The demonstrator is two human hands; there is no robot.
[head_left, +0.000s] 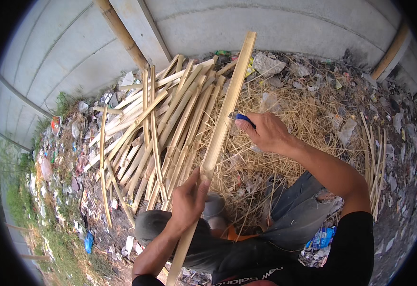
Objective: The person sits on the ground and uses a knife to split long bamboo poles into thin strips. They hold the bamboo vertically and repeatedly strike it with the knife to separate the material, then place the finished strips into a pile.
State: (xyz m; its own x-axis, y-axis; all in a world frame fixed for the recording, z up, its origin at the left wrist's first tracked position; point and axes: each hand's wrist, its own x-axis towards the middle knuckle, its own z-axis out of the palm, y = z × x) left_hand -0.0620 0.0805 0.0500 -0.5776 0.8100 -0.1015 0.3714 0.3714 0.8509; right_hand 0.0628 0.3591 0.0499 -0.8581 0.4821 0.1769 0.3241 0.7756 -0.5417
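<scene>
A long split bamboo strip (225,112) slants across the middle of the view, its far end raised toward the wall and its near end passing over my left thigh. My left hand (189,200) is closed around its lower part. In my right hand (267,131) is a knife with a blue handle (245,120); its short blade meets the right edge of the strip, partway up. The fingers of the right hand are wrapped round the handle, which hides most of it.
Split bamboo pieces (170,119) lie in a large heap to the left. Thin shavings (294,109) cover the ground ahead and right. Several slim strips (374,162) lie at the far right. A grey panel wall (265,28) with a bamboo pole (121,32) stands behind. Litter surrounds everything.
</scene>
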